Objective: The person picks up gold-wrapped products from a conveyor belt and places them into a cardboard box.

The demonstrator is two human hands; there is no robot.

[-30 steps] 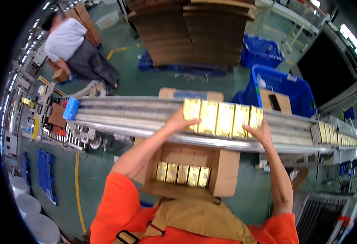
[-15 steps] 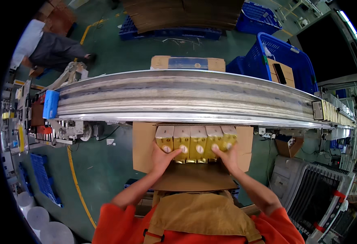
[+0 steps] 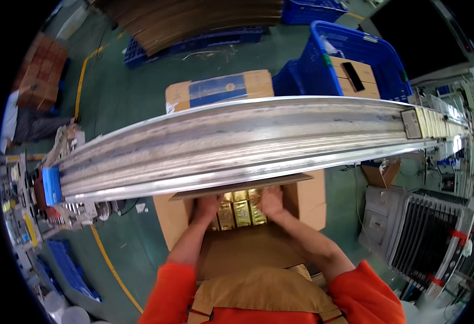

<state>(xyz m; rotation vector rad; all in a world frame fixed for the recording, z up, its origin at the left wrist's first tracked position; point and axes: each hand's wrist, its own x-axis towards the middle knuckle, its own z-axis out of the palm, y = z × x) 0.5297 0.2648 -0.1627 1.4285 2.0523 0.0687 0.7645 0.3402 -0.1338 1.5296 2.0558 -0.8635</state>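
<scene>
Both my hands reach down into an open cardboard box [image 3: 311,200] in front of me. Inside it lies a row of shiny gold packs [image 3: 240,212], seen from above. My left hand [image 3: 209,207] is closed against the left end of the row, its fingertips hidden by shadow and the box. At the right end, my right hand [image 3: 270,201] presses its curled fingers against the packs. The box's far flap, lifted beside the conveyor, partly covers the row's far side.
A metal conveyor [image 3: 231,143] crosses beyond the box, with a row of cartons [image 3: 431,123] at its right and a blue block [image 3: 51,186] at its left. Behind stand a blue crate [image 3: 315,59] and a flat carton [image 3: 215,90]. A grey slatted machine [image 3: 425,232] is at right.
My hands have lowered the row of gold packs from above into the box. The view has turned, and the person at the far left is now mostly out of it.
</scene>
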